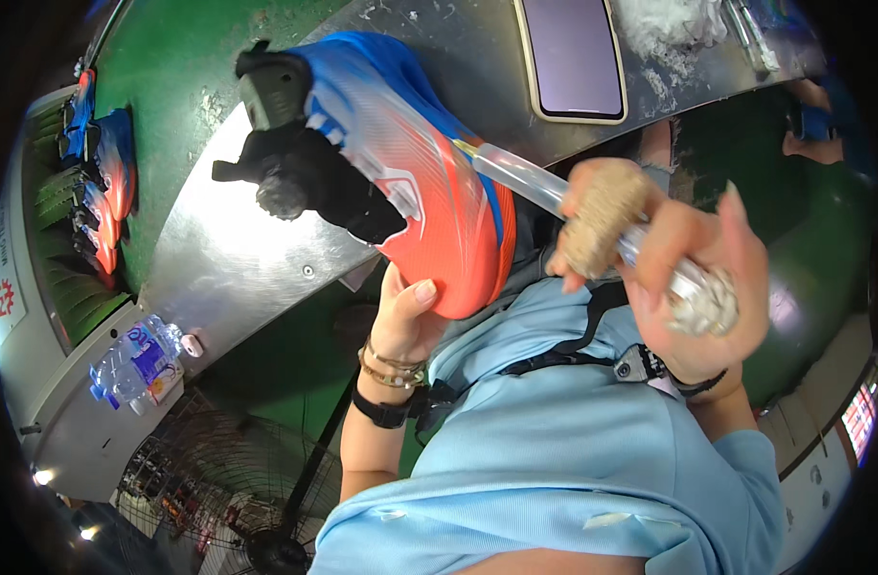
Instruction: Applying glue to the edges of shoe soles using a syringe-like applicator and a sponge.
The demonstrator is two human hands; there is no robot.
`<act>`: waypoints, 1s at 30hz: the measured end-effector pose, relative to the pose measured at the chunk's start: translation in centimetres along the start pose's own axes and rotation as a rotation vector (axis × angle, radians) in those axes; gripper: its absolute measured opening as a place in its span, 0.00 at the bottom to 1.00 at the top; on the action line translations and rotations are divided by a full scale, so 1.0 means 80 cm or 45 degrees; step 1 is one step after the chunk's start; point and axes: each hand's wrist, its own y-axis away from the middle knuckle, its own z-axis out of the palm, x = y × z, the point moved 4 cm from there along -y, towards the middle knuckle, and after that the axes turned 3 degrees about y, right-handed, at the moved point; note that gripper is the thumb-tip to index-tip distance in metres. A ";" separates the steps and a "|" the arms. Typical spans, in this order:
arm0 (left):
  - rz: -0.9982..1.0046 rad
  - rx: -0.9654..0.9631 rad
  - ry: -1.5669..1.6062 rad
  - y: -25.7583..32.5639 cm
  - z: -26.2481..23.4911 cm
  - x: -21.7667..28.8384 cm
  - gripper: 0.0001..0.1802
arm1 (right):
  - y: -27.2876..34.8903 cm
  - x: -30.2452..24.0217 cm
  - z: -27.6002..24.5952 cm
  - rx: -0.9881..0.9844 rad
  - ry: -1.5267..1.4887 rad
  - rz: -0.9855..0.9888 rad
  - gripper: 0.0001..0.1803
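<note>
A blue and orange-red running shoe is tilted over the table edge, its orange toe low and its blue end high. My left hand grips the toe, thumb on the upper. Black material and a dark block-shaped piece sit along the shoe's left side; I cannot make out what they are. My right hand, with tan wrapping on a finger, is closed round a clear syringe. The syringe's yellowish tip meets or nearly meets the shoe's side. A whitish lump covers its rear end in my palm.
A phone lies on the metal table, beside white fluffy material and thin tools. More shoes stand on a green conveyor at left. Plastic bottles and a caged fan are lower left. Another person's hand shows at far right.
</note>
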 end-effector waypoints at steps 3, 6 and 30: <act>-0.001 -0.101 0.008 -0.032 0.015 -0.025 0.39 | 0.008 -0.023 -0.001 -0.024 0.062 -0.050 0.36; 0.020 -0.260 0.255 -0.066 0.039 -0.046 0.40 | 0.020 -0.038 -0.004 -0.011 0.103 -0.135 0.35; 0.252 -0.430 0.394 -0.191 0.102 -0.047 0.26 | 0.035 -0.043 -0.011 0.167 0.629 -0.353 0.36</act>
